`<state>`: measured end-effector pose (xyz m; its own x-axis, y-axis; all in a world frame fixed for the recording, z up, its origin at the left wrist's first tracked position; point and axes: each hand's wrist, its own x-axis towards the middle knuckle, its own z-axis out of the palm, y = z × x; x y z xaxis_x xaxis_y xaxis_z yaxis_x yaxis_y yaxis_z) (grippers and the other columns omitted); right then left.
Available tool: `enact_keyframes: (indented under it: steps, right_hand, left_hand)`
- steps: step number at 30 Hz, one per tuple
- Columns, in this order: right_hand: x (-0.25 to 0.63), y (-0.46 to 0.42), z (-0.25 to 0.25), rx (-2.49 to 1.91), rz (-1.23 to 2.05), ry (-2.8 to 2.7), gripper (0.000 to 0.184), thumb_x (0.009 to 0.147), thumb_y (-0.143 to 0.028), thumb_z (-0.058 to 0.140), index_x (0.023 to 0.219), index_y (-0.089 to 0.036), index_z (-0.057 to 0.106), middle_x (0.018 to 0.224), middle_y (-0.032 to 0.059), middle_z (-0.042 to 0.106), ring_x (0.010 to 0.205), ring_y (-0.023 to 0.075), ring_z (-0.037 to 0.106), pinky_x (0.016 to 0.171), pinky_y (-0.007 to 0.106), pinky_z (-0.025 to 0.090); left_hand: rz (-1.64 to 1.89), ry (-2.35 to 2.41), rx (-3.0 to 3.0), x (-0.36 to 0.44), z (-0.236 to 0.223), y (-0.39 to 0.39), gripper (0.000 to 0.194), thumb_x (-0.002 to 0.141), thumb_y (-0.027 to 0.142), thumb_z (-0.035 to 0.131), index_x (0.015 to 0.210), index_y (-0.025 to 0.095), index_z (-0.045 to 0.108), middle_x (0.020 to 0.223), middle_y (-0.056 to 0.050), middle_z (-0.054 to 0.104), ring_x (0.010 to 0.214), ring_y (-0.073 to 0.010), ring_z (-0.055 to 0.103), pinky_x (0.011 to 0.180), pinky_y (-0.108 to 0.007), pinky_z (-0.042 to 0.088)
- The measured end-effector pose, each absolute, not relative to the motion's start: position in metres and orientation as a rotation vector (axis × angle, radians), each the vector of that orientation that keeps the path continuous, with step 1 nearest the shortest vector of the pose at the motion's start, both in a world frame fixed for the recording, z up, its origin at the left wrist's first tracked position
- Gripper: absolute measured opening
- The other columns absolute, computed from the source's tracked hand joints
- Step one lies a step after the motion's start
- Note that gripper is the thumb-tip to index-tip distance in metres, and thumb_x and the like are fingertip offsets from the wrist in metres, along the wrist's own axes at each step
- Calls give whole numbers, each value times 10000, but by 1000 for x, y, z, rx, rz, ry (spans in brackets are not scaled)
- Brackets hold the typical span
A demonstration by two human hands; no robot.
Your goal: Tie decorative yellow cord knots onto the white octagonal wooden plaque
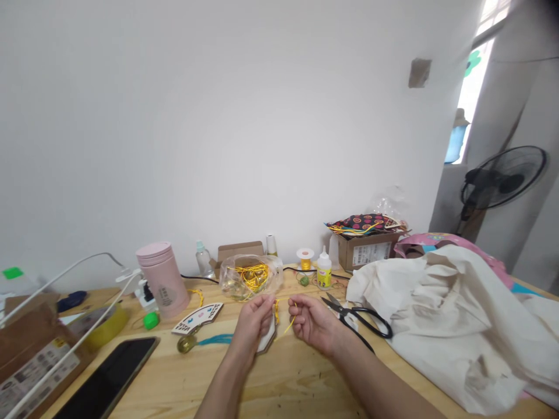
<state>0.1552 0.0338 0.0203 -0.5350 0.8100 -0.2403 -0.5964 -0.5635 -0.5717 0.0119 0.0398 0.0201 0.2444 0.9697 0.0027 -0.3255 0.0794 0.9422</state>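
Over the middle of the wooden table [279, 381], my left hand [254, 320] is closed, pinching a yellow cord [276, 311] near its fingertips. A flat white piece with a dark edge [268, 339] shows partly behind this hand; whether the hand grips it too is hidden. A short way to the right, my right hand [315, 323] is closed on a thin yellow strand [290, 324] whose end hangs down to the left. To the left of my left hand lie a blue tassel [216, 339], a brass-coloured coin [187, 344] and a white fan-shaped plaque [198, 318].
Behind my hands are a clear bag of yellow cords [251, 276], a yellow thread spool [305, 259] and a glue bottle [324, 270]. Black scissors [358, 314] and cream cloth [441, 308] lie right. A pink tumbler [162, 279] and a phone [109, 378] are left.
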Motion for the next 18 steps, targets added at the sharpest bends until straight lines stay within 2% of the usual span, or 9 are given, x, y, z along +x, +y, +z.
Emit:
enact_keyframes:
  steps: [5,10,13,16,18]
  right_hand:
    - [157,35,22,-589,2142,-484,66,659,-195,496,629,-137,488,424,-81,461,307,0,339,370,105,294]
    - [157,35,24,-580,2144,-461,57,660,-183,487,640,-130,491,417,-80,461,303,0,332,364,105,296]
    - [157,34,25,-577,2141,-459,64,655,-173,483,668,-116,509,430,-71,481,310,0,346,365,104,304]
    - [158,32,27,-580,2132,-465,92,654,-165,489,714,-107,527,443,-66,495,317,1,357,365,104,309]
    - [158,32,28,-578,2122,-479,107,652,-159,498,737,-104,535,449,-65,496,322,1,362,365,104,310]
  left_hand:
    - [1074,822,1060,13,16,41,264,599,364,609,584,163,439,327,139,203,280,0,93,286,-135,45]
    - [1056,867,1096,16,22,36,255,560,357,638,581,136,513,280,134,232,254,3,102,286,-149,41]
    - [1075,917,1113,19,27,32,254,515,337,670,572,115,559,273,120,276,252,2,151,295,-155,84]
    - [1098,944,1137,20,27,32,249,495,323,684,589,109,598,305,84,388,278,-16,254,321,-163,162]
    - [1092,963,1153,20,26,33,248,503,333,678,585,110,609,309,78,404,281,-18,253,331,-168,170]
